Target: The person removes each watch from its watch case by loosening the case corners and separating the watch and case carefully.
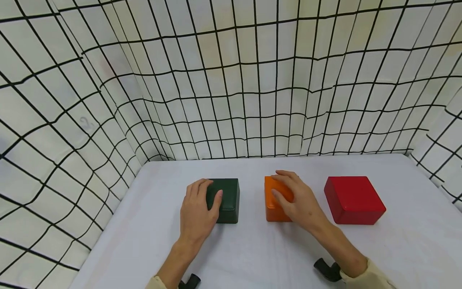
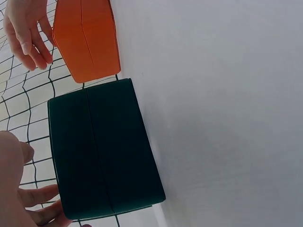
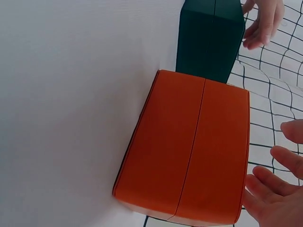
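A dark green box [image 1: 229, 196] sits left of centre on the white table, my left hand [image 1: 198, 212] over its left part. Thumb and fingers are spread, the fingertips at the box's upper edge in the left wrist view, where the green box [image 2: 102, 146] fills the middle. To the right is an orange box [image 1: 276, 212], partly covered by my right hand [image 1: 301, 204]. In the right wrist view, the loosely bent fingers of the right hand [image 3: 277, 189] lie along the top edge of the orange box [image 3: 180, 146], its thumb held apart.
A red box [image 1: 355, 198] stands on the white-covered table [image 1: 252, 257], right of the right hand. Black grid netting [image 1: 231, 80] over white cloth surrounds the back and sides. A black fitting [image 1: 327, 269] shows by the right wrist, another black fitting [image 1: 190, 282] by the left.
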The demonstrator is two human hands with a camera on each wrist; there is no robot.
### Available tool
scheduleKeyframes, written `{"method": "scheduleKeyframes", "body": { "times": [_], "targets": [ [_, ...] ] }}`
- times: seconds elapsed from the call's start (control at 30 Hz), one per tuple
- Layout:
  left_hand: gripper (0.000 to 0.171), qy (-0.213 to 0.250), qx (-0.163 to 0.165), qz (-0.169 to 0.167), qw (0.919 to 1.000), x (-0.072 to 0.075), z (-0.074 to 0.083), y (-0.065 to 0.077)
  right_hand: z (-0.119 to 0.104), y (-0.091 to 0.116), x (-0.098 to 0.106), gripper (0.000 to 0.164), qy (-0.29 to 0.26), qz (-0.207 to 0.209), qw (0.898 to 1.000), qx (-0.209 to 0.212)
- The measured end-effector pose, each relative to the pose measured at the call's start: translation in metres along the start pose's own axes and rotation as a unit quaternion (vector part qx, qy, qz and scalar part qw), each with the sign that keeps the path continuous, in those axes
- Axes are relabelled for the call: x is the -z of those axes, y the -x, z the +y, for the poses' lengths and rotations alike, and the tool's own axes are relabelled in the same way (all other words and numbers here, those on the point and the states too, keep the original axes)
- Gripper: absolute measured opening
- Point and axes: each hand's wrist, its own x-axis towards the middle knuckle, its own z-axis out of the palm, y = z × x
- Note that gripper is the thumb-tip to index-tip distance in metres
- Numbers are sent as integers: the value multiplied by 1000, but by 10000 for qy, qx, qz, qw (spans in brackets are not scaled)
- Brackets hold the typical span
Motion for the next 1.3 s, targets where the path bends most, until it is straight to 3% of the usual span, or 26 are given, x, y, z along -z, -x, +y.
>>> {"method": "scheduleKeyframes", "body": {
  "times": [0.7,1.0,1.3],
  "targets": [
    [52,320,685,-391,9964,9,-10,7,-7,-10,-15,37,-403,-72,9992,-16],
    [58,646,1065,-825,9888,14,-17,9,-14,-15,-21,36,-462,-59,9989,25],
    [64,890,1195,-1128,9824,18,-23,10,-21,-17,-28,39,-501,-232,9984,128]
  ]
}}
